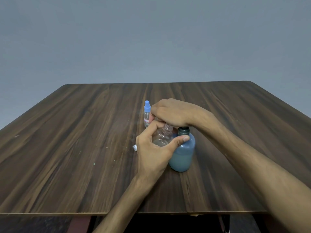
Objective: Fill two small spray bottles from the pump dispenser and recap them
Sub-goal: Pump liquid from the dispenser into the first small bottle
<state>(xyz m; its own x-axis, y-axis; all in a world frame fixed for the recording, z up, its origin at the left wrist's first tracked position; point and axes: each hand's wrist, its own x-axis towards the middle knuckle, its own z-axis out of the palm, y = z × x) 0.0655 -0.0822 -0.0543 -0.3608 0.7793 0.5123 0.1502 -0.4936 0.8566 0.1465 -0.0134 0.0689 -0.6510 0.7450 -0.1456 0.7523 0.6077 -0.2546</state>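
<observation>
Dim, even, bluish light leaves only faint shadows on the counter (84,148), whose edges splay outward with wide-angle distortion, while the whole picture looks soft and the hands (170,113) slightly blurred.

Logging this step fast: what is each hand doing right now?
Left hand: grips the uncapped clear spray bottle.
Right hand: presses down on the pump dispenser; fingers hidden, grip cannot be told.
</observation>
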